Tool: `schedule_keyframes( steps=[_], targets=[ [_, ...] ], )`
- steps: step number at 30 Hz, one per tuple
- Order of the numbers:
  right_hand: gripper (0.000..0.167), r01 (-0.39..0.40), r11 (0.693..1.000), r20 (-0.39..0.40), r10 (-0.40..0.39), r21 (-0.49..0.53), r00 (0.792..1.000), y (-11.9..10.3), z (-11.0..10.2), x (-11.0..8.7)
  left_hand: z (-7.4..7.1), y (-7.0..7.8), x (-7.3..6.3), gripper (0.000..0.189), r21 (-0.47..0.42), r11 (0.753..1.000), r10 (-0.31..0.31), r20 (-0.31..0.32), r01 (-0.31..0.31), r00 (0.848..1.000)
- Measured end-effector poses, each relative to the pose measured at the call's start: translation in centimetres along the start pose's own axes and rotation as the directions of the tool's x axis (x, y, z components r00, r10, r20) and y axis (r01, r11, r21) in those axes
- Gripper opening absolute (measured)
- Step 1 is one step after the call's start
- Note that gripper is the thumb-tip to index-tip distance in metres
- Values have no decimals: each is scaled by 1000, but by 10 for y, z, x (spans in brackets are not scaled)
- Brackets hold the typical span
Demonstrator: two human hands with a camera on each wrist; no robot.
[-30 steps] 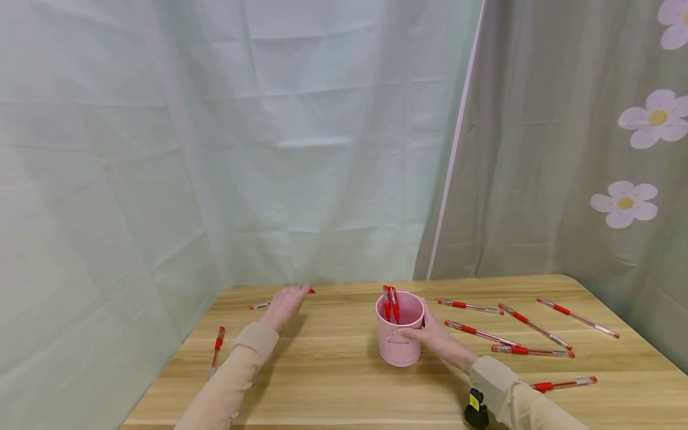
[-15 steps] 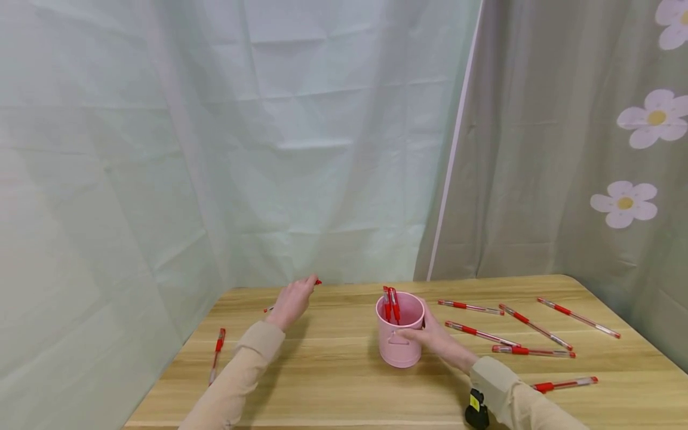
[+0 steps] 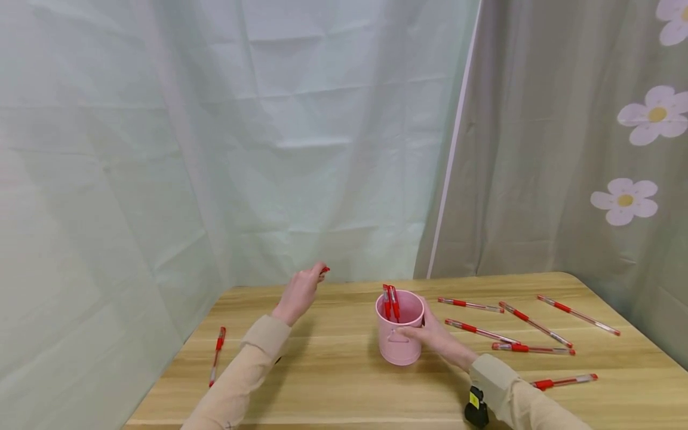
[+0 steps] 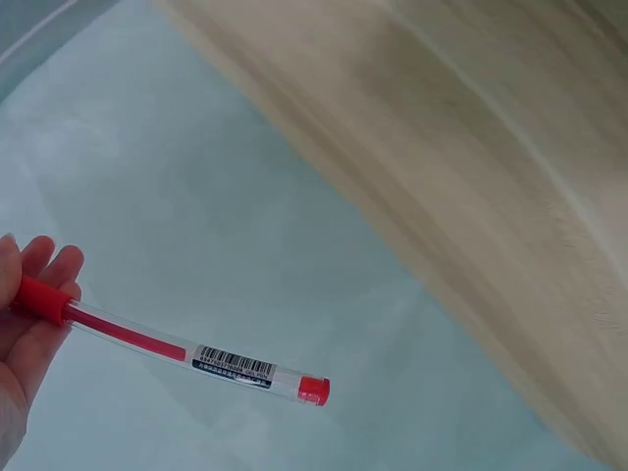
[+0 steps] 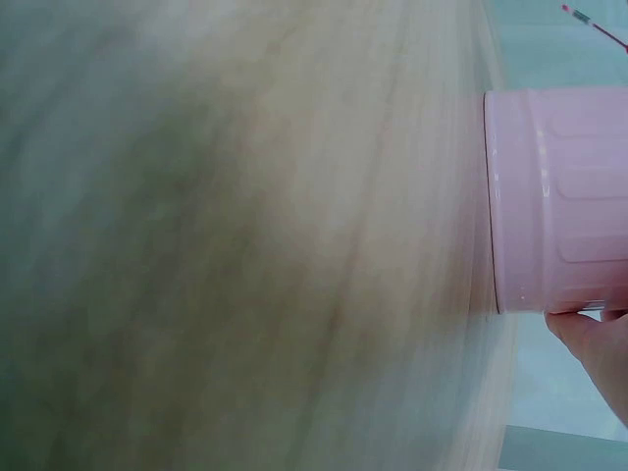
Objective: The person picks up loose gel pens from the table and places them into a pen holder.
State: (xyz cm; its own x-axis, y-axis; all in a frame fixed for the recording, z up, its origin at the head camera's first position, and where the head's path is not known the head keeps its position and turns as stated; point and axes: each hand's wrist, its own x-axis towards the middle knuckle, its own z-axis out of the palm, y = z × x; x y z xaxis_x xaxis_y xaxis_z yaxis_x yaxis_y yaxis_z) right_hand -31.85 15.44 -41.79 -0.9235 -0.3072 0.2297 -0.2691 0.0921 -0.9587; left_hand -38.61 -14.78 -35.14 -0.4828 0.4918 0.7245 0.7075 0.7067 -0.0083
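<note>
My left hand is raised over the far left part of the table. It pinches a clear gel pen by its red grip, with the barcode end and red tip sticking out in the left wrist view. Toward the table's middle, a pink pail stands upright, with red pens leaning inside against its left rim. My right hand grips the pail from its right side, thumb across the front near the small handle. Its other fingers are mostly hidden behind the pail. In the right wrist view the pail wall shows with fingers below.
One red pen lies at the table's left side. Several more, such as a red pen, are scattered right of the pail. A black wrist device hangs by the right sleeve. Curtains stand behind the wooden table.
My left hand has lifted the gel pen off the far left of the table and carried it up and to the right. The right hand and pail have stayed put.
</note>
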Motion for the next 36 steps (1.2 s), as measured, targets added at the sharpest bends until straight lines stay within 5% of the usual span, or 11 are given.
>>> schedule_keyframes(
  steps=[10, 21, 36],
  targets=[
    [75, -17, 999, 22, 17, -30, 1000, -31, 6, -12, -8, 22, 16, 21, -33, 999, 23, -41, -25, 999],
    [75, -3, 1000, -3, 3, -8, 1000, 2, -2, -1, -18, 48, 33, 17, -163, 986, 8, -111, -26, 994],
    [74, 41, 999, -41, -41, 3, 998, 4, 1, 0, -27, 68, 51, 19, -293, 955, -4, -191, -54, 982]
  ],
)
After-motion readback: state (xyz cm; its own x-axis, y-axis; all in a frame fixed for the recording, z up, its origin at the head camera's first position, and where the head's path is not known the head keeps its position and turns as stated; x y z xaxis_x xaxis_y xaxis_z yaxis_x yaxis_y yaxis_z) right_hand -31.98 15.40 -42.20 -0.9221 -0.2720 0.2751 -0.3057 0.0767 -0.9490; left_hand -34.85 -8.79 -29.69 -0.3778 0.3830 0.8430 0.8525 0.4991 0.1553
